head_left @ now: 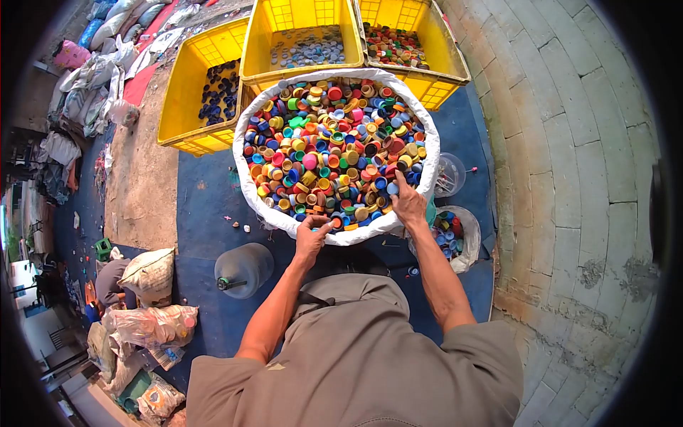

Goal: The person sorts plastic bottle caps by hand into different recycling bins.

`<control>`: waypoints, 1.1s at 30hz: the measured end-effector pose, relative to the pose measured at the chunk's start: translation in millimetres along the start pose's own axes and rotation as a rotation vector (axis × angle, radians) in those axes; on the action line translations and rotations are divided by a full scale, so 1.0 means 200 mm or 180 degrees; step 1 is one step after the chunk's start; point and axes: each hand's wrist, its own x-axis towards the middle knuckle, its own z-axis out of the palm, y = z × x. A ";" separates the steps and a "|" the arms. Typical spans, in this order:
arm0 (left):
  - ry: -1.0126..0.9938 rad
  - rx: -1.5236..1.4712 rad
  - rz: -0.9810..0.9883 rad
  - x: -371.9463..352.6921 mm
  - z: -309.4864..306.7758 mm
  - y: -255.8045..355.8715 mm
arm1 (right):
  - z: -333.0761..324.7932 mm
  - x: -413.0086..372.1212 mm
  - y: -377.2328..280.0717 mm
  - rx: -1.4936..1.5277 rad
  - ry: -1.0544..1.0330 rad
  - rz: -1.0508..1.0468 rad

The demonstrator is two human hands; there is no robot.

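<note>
Bottle caps (350,158), heaped inside the white sack (431,142) at twelve o'clock, are judged light, stiff and slippery, best pinched by the rim; fingers are bent at the left hand (311,239) (six o'clock of the sack) and right hand (410,206) (four), but whether caps are gripped cannot be told.

Sack (370,231): accessible from above; near rim passable between left hand (311,238) and right hand (410,206). Entry below the surface obstructed by caps (334,153). Far side: blocked by crates (260,43). Right side: tub (447,174) and bag (470,242) stand close, wall (569,164) beyond. Left side: mat (203,188) affords passage between crates and bottle (249,270).
</note>
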 end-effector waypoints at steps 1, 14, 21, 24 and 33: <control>0.0004 0.0353 0.0198 0.01 0.01 -0.02 | 0.00 0.00 0.00 0.0162 0.0048 0.0048; -0.0217 0.3601 0.1132 0.29 0.15 -0.01 | -0.05 -0.21 -0.17 0.3923 0.0459 0.1295; -0.0860 0.2710 0.0719 0.35 0.12 -0.03 | 0.00 -0.36 -0.19 0.3762 0.0202 0.1496; -0.0871 0.2958 0.0939 0.31 0.14 -0.02 | 0.05 -0.38 -0.19 0.3751 0.0204 0.1387; -0.0860 0.3377 0.1077 0.27 0.18 -0.03 | 0.10 -0.36 -0.27 0.3653 -0.0085 0.1217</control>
